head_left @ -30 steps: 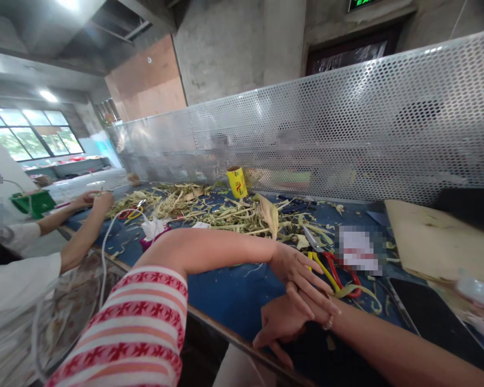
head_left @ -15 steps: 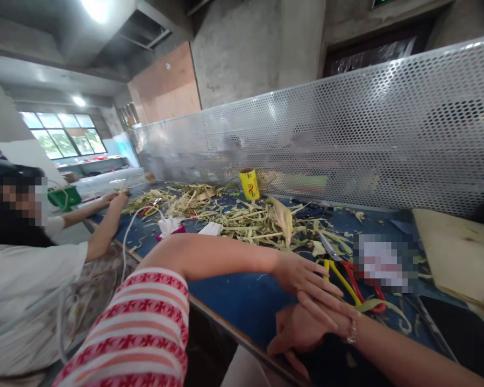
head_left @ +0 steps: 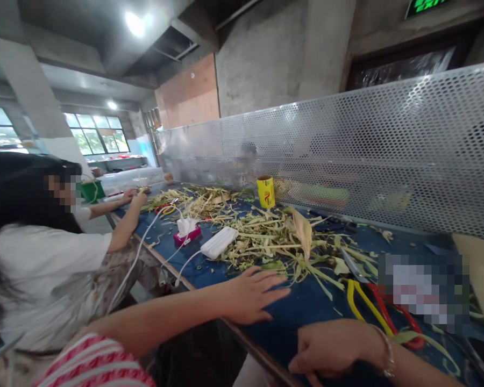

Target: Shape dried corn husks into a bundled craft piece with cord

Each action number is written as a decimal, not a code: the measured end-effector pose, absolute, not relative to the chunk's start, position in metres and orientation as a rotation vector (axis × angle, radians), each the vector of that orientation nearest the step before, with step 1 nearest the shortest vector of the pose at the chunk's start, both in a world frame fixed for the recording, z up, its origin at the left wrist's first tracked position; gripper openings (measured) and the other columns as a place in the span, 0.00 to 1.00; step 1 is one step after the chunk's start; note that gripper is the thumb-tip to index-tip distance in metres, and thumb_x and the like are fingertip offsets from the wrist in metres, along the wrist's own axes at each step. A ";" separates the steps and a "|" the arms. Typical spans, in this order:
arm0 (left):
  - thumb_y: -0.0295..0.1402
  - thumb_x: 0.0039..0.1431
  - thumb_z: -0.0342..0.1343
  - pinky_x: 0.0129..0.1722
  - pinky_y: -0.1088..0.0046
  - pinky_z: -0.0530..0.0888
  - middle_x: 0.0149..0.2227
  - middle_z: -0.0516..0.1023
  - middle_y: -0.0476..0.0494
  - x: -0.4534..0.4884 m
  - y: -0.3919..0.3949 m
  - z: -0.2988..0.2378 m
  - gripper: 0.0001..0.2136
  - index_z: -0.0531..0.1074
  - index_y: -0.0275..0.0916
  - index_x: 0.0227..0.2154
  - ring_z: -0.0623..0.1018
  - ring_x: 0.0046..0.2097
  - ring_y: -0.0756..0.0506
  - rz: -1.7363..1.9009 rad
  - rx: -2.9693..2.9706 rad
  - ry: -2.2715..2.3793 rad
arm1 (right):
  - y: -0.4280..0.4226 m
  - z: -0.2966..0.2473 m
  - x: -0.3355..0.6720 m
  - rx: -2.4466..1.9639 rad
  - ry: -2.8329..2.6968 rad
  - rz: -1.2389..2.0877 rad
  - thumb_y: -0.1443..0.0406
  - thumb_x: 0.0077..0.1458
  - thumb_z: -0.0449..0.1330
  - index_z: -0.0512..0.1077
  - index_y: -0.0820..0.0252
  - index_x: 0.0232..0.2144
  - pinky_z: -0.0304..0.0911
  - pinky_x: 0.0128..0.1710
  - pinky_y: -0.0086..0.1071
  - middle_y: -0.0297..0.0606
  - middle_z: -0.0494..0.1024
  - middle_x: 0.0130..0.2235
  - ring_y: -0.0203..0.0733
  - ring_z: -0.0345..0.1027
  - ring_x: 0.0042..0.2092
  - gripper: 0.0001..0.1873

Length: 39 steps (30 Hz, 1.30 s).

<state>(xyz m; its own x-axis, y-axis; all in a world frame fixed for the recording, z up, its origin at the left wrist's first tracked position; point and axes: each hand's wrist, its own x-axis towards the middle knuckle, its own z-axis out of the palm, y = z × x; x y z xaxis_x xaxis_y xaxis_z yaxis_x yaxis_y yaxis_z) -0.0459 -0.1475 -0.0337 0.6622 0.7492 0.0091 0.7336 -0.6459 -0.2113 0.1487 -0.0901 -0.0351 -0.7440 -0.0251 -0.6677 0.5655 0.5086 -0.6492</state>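
My left hand [head_left: 252,296] lies flat over the blue tabletop near its front edge, palm down, fingers spread, holding nothing. Just beyond its fingertips begins a heap of dry plant stalks and leaves [head_left: 262,236]. My right hand [head_left: 336,346], with a bracelet [head_left: 388,355] at the wrist, rests lower at the table edge. Its fingers curl downward and are partly hidden; no object shows in them. Beyond it lie yellow-handled scissors [head_left: 367,306] and red-handled scissors [head_left: 399,320], touching or overlapping, beside a strip of leaf [head_left: 431,344].
A white power strip [head_left: 220,243] with a cord and a pink tissue box [head_left: 187,235] lie left of the heap. A yellow cardboard tube [head_left: 266,192] stands before the perforated metal screen [head_left: 367,134]. Another person [head_left: 52,242] works at left, near more scissors [head_left: 167,207].
My left hand has come off my right wrist and moved left, spreading over the table. My right hand stays near the edge. The view has turned somewhat left.
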 end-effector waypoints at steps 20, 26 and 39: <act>0.41 0.60 0.37 0.39 0.66 0.68 0.50 0.70 0.32 -0.198 -0.090 0.003 0.27 0.46 0.38 0.61 0.75 0.42 0.39 0.075 -1.872 -2.256 | -0.097 -0.030 0.147 0.667 2.155 -1.056 0.63 0.55 0.48 0.68 0.64 0.16 0.45 0.13 0.23 0.25 0.54 0.09 0.26 0.45 0.11 0.20; 0.44 0.60 0.37 0.43 0.70 0.65 0.39 0.77 0.37 -0.204 -0.059 -0.004 0.22 0.70 0.36 0.45 0.73 0.44 0.42 0.262 -2.007 -2.388 | -0.094 -0.033 0.150 0.538 2.164 -1.177 0.62 0.57 0.46 0.71 0.66 0.17 0.44 0.13 0.23 0.25 0.52 0.09 0.26 0.43 0.11 0.23; 0.39 0.60 0.37 0.46 0.72 0.64 0.47 0.73 0.38 -0.214 -0.041 -0.009 0.19 0.65 0.36 0.47 0.71 0.49 0.45 0.199 -2.109 -2.314 | -0.090 -0.035 0.150 0.459 2.132 -1.250 0.61 0.57 0.45 0.74 0.68 0.20 0.44 0.13 0.24 0.25 0.52 0.09 0.26 0.44 0.12 0.24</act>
<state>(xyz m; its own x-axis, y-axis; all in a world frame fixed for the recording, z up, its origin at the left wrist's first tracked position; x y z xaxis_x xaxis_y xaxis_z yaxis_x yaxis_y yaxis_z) -0.2135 -0.0409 -0.0086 -0.0960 0.9920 -0.0817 0.9914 0.0880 -0.0965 0.1503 -0.0900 -0.0352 -0.7489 -0.0122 -0.6626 0.5723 0.4923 -0.6559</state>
